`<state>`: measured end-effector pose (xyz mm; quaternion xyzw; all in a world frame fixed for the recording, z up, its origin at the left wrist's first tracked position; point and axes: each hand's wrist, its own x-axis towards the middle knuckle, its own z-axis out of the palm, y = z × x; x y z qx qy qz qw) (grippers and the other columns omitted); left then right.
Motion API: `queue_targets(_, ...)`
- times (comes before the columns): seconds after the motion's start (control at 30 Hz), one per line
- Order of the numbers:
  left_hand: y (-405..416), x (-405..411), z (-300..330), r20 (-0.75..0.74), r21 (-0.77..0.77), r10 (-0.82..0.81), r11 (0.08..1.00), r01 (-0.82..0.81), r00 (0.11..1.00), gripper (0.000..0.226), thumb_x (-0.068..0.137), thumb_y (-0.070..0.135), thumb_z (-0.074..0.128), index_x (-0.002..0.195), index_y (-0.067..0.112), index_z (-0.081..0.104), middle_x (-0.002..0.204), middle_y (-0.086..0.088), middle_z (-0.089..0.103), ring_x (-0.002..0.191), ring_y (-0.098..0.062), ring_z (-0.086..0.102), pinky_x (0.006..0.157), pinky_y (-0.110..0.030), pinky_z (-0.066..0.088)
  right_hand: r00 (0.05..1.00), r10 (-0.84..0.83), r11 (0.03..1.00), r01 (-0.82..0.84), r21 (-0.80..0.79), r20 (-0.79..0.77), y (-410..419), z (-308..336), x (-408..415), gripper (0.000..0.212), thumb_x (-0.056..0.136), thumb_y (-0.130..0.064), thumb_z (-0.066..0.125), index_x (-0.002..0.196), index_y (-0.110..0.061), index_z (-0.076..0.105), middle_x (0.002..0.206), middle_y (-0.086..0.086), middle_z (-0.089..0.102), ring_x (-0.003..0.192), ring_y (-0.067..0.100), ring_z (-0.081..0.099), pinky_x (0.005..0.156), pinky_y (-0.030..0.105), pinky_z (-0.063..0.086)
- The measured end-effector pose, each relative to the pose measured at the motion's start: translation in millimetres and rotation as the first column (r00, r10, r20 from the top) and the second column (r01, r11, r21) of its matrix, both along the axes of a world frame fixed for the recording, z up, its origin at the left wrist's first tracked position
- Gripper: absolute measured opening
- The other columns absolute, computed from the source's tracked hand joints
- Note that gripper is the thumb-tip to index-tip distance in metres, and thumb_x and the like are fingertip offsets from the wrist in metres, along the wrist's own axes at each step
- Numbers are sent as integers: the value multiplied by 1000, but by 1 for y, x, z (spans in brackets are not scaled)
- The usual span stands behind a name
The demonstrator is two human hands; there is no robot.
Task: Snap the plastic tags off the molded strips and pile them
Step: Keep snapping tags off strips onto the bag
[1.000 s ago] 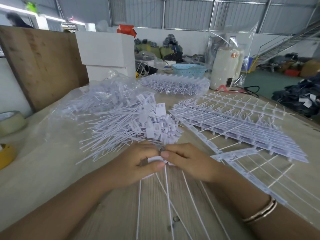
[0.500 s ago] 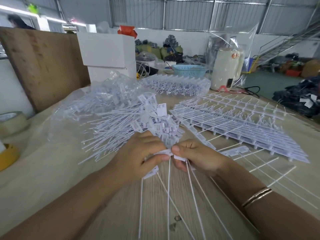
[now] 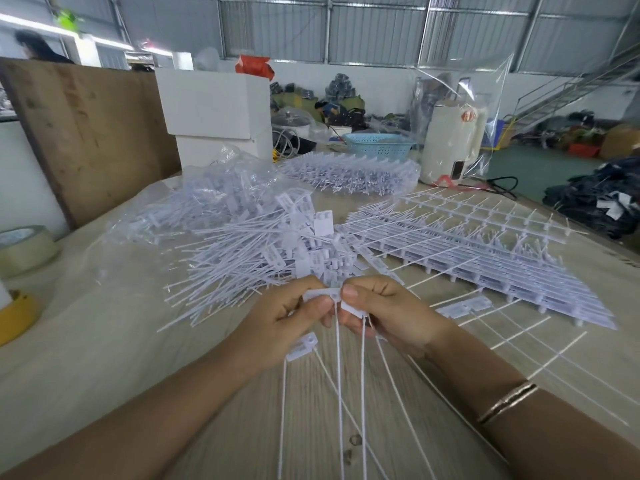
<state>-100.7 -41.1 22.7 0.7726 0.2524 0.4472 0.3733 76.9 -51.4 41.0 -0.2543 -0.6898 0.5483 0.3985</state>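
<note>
now both hands pinch white tags at the table's centre.

left hand [image 3: 284, 323] grips tags [image 3: 320, 294] between thumb and fingers, one more tag poking out under its palm; right hand [image 3: 388, 311] pinches the adjoining tag, tails trailing toward 6 o'clock. pile [image 3: 263, 258] lies just past the hands at 12 o'clock; strips [image 3: 485, 258] are stacked at 2 o'clock.

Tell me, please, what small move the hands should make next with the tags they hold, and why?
Probably snap the joint: left hand and right hand pinch adjoining tags thumb to thumb, tails hanging toward the person. Once apart, the freed tag likely goes onto the pile just beyond.
</note>
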Motion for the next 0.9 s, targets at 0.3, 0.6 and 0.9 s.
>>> queue_targets(0.3,3,-3,0,40,-126,-26,992,31,999,23,87,26,50,87,6,63,70,8,64,69,-4,60,69,-18,47,989,-139,982,130,139,56,4,-4,-4,30,92,-29,47,74,-12,63,61,11,59,49,6,41,50,18,34)
queue_targets(0.6,4,-5,2,79,-231,-40,971,57,996,26,84,30,52,75,16,71,65,6,62,67,-8,56,69,-19,44,968,-210,960,178,215,137,3,-5,-2,25,89,-21,53,66,-25,60,54,-7,47,50,7,41,53,17,35)
queue_targets(0.9,14,-21,7,-335,269,102,963,-9,937,35,85,32,48,56,13,46,54,1,42,54,-10,41,56,-24,30,870,-379,877,229,422,315,1,-5,4,22,88,-26,62,84,-4,61,66,10,50,60,6,42,59,22,33)
